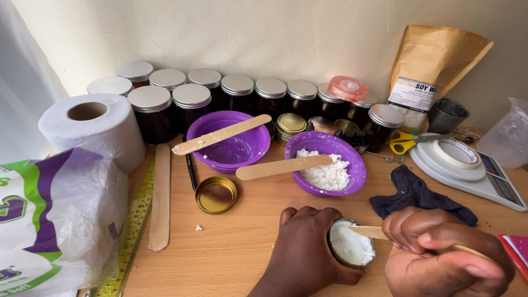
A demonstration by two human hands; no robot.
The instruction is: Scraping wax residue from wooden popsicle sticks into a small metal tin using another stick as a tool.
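Left hand (305, 247) wrapped around a small round tin (351, 243) at the near edge of the wooden surface (242, 242), fingers curled about its side, open mouth tilted up toward the camera and filled with white wax. Right hand (440, 256) closed in a pinch on a flat wooden stick (369, 231), just beside the tin at its 3 o'clock. Stick's long axis running roughly 3 to 9 o'clock, its free tip lying over the tin's rim at the 2 o'clock edge, touching or just above the wax; which, hard to tell. Both hands close together, the right the nearer to the stick's working end, the left steadying the tin.

At 12 o'clock from the tin, a purple bowl (330, 165) holding white flakes, a second stick (283, 166) laid across it. Farther toward 10 o'clock, another purple bowl (228, 140), nearly emptied, and an open gold lid (215, 194) lying flat. Dark cloth (418, 195) at 1 o'clock, near the right hand.
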